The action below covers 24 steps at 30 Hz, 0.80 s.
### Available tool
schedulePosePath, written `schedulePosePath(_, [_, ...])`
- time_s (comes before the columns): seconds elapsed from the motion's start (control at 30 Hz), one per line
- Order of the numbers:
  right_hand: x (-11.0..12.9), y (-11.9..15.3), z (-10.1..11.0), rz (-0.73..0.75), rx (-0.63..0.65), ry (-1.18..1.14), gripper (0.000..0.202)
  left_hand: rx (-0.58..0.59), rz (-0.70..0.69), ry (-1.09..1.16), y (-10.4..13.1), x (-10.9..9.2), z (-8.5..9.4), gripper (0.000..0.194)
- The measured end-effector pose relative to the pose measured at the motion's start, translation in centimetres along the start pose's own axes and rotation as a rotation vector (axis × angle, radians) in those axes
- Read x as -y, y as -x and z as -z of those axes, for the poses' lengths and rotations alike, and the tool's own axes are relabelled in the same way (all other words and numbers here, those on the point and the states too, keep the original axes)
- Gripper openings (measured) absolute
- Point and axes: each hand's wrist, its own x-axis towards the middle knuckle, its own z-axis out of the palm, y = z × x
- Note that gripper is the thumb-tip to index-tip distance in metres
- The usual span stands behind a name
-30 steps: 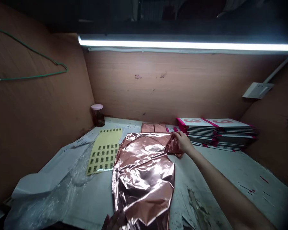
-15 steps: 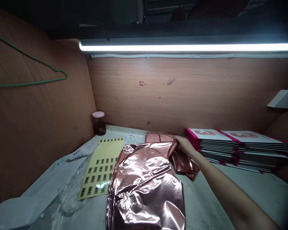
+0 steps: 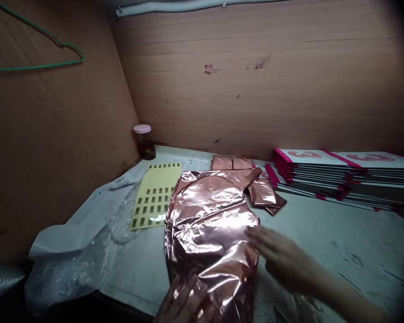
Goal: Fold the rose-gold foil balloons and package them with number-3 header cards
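A flat, shiny rose-gold foil sheet, which looks like a deflated foil balloon (image 3: 212, 224), lies on the worktable with its lower end running out of view. My left hand (image 3: 186, 303) rests on its near part, fingers spread and holding nothing. At the right edge of the foil is my right hand (image 3: 283, 258), slightly blurred, its fingers stretched out over the surface. Just beyond the foil's upper right corner are folded rose-gold foil packets (image 3: 262, 193), and more folded foil pieces (image 3: 231, 162) lie behind it.
A yellow sheet of barcode stickers (image 3: 155, 197) lies left of the foil, beside crumpled clear plastic (image 3: 77, 269) and white paper (image 3: 87, 211). A lidded jar (image 3: 146, 146) stands in the back corner. Stacked pink-edged cards (image 3: 343, 172) printed with "3" sit at right. A green hanger (image 3: 47, 66) hangs left.
My right hand has let go of the foil's upper right corner and come down nearer me along its right edge. My left hand has come into view. The view has tilted downward.
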Motion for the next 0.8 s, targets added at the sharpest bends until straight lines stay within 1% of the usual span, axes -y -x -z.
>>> schedulePosePath(0.03, [2.6,1.6,-0.2,0.088,0.029,-0.063,0.06,-0.022,-0.014,0.07,-0.3,0.1,0.3,0.026])
schedulePosePath(0.07, [4.7,2.8,-0.4,0.128,0.039,-0.123,0.067,-0.039,-0.006,0.153,-0.6,0.1,0.6,0.027])
schedulePosePath(0.1, [6.4,3.5,-0.5,0.124,0.062,-0.179,0.073,-0.036,0.021,0.24,-0.9,0.1,1.0,0.029])
schedulePosePath(0.17, [8.6,4.0,-0.9,0.076,0.098,-0.277,0.078,0.039,0.083,0.394,-1.4,-0.1,1.8,0.034])
schedulePosePath(0.23, [9.5,3.8,-1.2,0.053,0.143,-0.335,0.079,0.146,0.083,0.497,-1.6,-0.4,2.3,0.04])
schedulePosePath(0.27, [9.8,3.6,-1.4,0.059,0.169,-0.349,0.079,0.173,0.068,0.531,-1.6,-0.6,2.4,0.039])
schedulePosePath(0.3, [10.0,3.4,-1.5,0.063,0.19,-0.353,0.08,0.156,0.056,0.56,-1.6,-0.9,2.3,0.035])
schedulePosePath(0.37, [10.6,3.3,-1.7,0.049,0.21,-0.346,0.087,0.046,0.075,0.614,-1.4,-1.6,1.9,0.018])
schedulePosePath(0.4, [11.1,3.3,-1.7,0.041,0.214,-0.341,0.09,-0.016,0.119,0.636,-1.3,-2.1,1.6,0.015])
schedulePosePath(0.43, [11.7,3.4,-1.7,0.03,0.208,-0.334,0.09,-0.057,0.179,0.653,-1.2,-2.5,1.4,0.019])
schedulePosePath(0.47, [12.3,3.5,-1.6,0.021,0.198,-0.327,0.089,-0.07,0.229,0.658,-1.1,-2.8,1.3,0.022])
schedulePosePath(0.53, [13.7,3.6,-1.4,0.026,0.172,-0.319,0.083,-0.035,0.25,0.619,-1.1,-3.3,1.3,0.024])
schedulePosePath(0.6, [14.8,3.8,-1.2,0.064,0.157,-0.329,0.079,0.014,0.192,0.549,-1.1,-3.6,1.6,0.025])
schedulePosePath(0.67, [15.6,3.9,-1.3,0.119,0.146,-0.349,0.078,0.008,0.136,0.507,-1.1,-3.6,1.8,0.025])
schedulePosePath(0.7, [15.9,3.9,-1.5,0.13,0.12,-0.348,0.077,-0.001,0.136,0.496,-1.1,-3.7,1.8,0.025])
schedulePosePath(0.73, [16.2,4.0,-1.8,0.125,0.063,-0.333,0.073,-0.019,0.142,0.48,-1.0,-3.7,1.8,0.026])
schedulePosePath(0.8, [16.9,4.1,-2.6,0.077,-0.109,-0.26,0.061,-0.067,0.165,0.431,-0.9,-3.8,1.8,0.03])
